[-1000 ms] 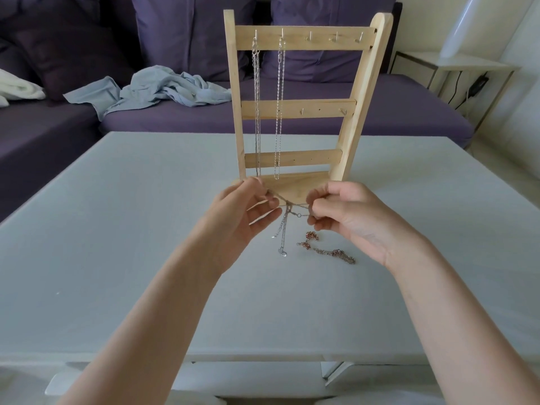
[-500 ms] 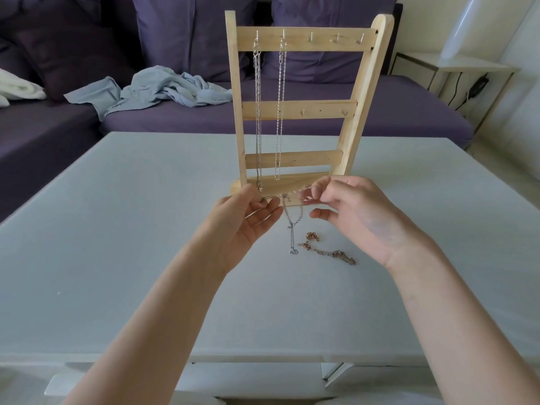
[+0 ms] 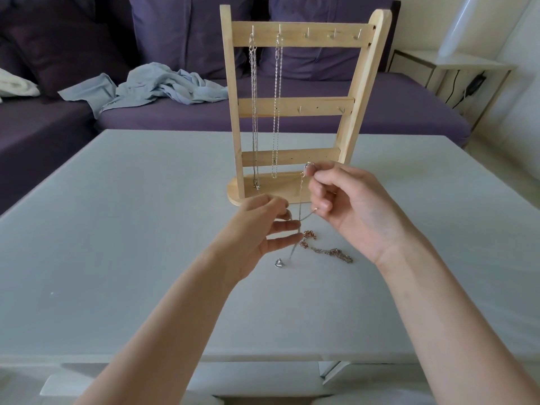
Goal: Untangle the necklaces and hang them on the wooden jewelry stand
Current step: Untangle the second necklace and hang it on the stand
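A wooden jewelry stand (image 3: pixel 295 108) stands upright at the middle of the white table (image 3: pixel 117 229). Two silver necklaces (image 3: pixel 276 112) hang from its top-left hooks. In front of its base my right hand (image 3: pixel 350 209) pinches the upper end of a thin silver necklace (image 3: pixel 300 206). My left hand (image 3: pixel 263 232) holds the same chain lower down between its fingers. The chain's small pendant (image 3: pixel 279 263) rests on the table. A rose-gold necklace (image 3: pixel 327 248) lies loose on the table under my hands.
A purple sofa (image 3: pixel 292 112) with cushions runs behind the table, with a crumpled light-blue cloth (image 3: pixel 155 87) on its seat. A white side table (image 3: pixel 455 68) stands at the far right.
My right hand has lifted its end of the silver chain upward, and the chain now stretches between both hands. The pendant has swung left and touches the table.
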